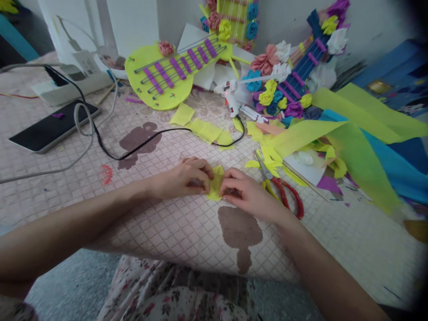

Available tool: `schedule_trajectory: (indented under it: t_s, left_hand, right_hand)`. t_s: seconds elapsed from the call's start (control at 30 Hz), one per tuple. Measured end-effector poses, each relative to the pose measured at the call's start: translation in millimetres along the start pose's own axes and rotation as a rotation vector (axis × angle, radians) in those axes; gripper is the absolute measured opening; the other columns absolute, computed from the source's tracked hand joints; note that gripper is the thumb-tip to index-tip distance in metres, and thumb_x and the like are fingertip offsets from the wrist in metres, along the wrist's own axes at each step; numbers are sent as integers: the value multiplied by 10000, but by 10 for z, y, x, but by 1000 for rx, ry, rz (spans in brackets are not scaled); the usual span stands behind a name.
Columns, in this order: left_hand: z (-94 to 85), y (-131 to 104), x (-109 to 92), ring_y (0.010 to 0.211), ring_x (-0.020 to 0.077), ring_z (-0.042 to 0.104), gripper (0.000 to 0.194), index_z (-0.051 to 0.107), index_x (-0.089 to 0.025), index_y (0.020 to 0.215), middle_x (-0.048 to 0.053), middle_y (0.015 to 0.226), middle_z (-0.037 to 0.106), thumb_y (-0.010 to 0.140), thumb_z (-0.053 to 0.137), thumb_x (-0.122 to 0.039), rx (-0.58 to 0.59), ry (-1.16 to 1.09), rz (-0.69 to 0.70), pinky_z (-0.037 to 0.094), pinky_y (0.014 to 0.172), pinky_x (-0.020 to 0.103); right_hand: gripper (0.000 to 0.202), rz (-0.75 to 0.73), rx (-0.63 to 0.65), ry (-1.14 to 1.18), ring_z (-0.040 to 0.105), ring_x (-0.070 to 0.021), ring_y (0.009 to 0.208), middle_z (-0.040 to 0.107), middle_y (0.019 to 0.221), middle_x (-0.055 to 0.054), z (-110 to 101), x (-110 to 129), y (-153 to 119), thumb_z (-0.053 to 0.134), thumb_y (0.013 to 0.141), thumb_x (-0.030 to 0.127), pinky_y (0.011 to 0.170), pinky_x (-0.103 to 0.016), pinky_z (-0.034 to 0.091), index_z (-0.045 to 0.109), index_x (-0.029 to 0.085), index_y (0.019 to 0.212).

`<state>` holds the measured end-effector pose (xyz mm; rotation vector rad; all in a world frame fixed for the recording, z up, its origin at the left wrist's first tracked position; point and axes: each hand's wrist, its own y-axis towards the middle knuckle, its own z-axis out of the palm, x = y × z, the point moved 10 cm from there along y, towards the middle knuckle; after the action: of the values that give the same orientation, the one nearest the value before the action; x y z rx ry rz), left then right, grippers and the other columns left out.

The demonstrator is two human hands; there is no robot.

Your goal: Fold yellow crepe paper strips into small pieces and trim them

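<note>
A small piece of yellow crepe paper (pixel 216 183) is held between my two hands, just above the quilted cloth near the table's front edge. My left hand (pixel 187 179) pinches its left side with thumb and fingers. On the right side, my right hand (pixel 245 192) pinches the same piece. Red-handled scissors (pixel 286 195) lie open just right of my right hand, blades toward the upper left. Several cut yellow paper pieces (pixel 204 130) lie on the cloth beyond my hands.
A white glue gun (pixel 231 99) stands behind, its black cord looping across the cloth. A yellow paper guitar (pixel 167 78) and a blue one (pixel 302 73) are at the back. Paper strips (pixel 361 156) spread right; a phone (pixel 50 127) and power strip (pixel 72 84) lie left.
</note>
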<state>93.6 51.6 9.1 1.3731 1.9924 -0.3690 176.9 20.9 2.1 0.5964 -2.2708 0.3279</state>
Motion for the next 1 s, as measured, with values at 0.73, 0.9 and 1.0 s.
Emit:
schedule_trajectory:
  t_s: [0.73,0.9,1.0]
  left_hand:
    - [26,27,3,993,200,535,49,639,-182,776,25,1017,623,812,608,-173,-112,79,-129,297,912,392]
    - [16,31,15,1019,200,539,13,640,-186,808,24,1045,628,810,629,-192,-78,50,-109,306,937,397]
    - [23,23,29,1063,202,539,61,662,-200,868,35,1108,621,810,648,-210,-6,-4,-48,334,958,380]
  right_hand:
    - [75,103,-108,-116,526,-138,782,523,933,-16,-2,-21,27,567,837,128,702,-284,420,553,202,833]
    - [81,91,-109,-113,528,-140,792,524,935,-18,-15,-1,23,563,834,119,704,-286,422,556,200,835]
    - [100,73,-95,-91,525,-129,776,522,927,-13,-20,13,20,570,823,102,697,-277,421,556,200,831]
